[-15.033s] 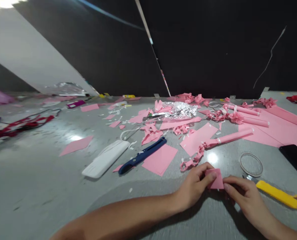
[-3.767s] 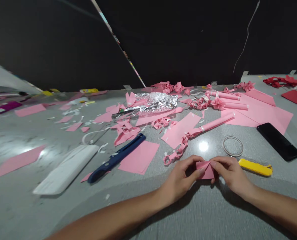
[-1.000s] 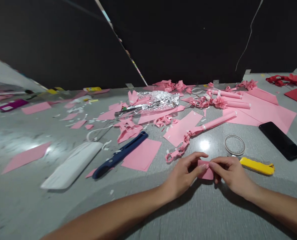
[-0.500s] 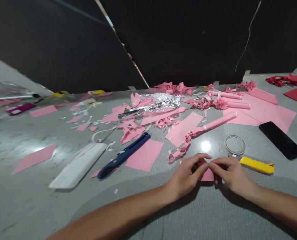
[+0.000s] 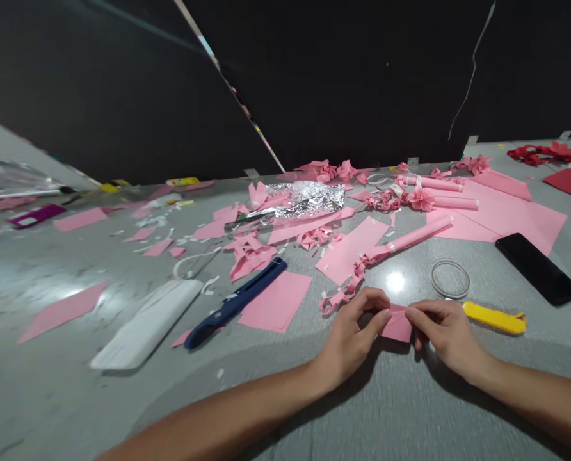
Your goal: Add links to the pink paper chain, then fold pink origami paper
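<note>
A small piece of pink paper [image 5: 397,325] is stretched between my two hands, low over the grey table. My left hand [image 5: 357,330] pinches its left edge between thumb and fingers. On the other side my right hand [image 5: 440,330] pinches the right edge, with its lower fingertips partly behind the paper. A crease line crosses the paper. Just beyond my left hand lies a pink paper chain joined to a rolled paper tube [image 5: 422,234]. A yellow box cutter [image 5: 495,318] lies right of my right hand, its front end near the knuckles.
A dark blue cutter [image 5: 237,304] lies beside stacked pink sheets [image 5: 283,301], with a white flat pouch [image 5: 148,326] farther left. A black phone [image 5: 539,269] and a roll of tape [image 5: 450,279] sit at right. Clear crinkled plastic [image 5: 309,200] and pink scraps spread before the black panel [image 5: 362,83].
My left hand has shifted slightly left, away from my right fingertips. More of the pink paper's upper part now shows between the hands. The view has moved a little.
</note>
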### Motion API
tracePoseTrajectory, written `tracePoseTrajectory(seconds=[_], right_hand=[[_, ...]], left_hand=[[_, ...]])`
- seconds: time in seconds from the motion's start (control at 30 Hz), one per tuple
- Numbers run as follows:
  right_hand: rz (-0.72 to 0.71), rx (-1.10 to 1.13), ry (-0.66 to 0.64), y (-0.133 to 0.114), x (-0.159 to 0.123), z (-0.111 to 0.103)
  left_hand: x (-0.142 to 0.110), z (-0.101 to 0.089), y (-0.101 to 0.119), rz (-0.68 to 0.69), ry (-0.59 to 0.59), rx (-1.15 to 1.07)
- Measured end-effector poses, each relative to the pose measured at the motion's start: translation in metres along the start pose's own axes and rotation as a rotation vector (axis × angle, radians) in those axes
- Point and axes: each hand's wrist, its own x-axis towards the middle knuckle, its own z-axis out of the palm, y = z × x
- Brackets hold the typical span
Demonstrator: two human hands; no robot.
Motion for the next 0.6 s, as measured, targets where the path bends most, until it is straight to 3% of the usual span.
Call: tracePoseTrajectory(seconds=[0.17, 0.43, 0.5, 0.6], right_hand=[[0.007, -0.021, -0.061, 0.0, 0.003, -0.002], [0.056, -0.041, -0.164, -0.003, 0.008, -0.005], [0.058, 0.007, -0.128, -0.001, 0.009, -0.005], [0.057, 0.083, -0.054, 0.001, 0.011, -0.005]], left_hand=[[0.0, -0.001, -0.001, 0.011, 0.046, 0.018], [-0.003, -0.002, -0.001, 0.051, -0.002, 0.116], [-0.003, -0.004, -0.002, 0.118, 0.046, 0.139], [-0.005, -0.008, -0.004, 0.345, 0.122, 0.284]])
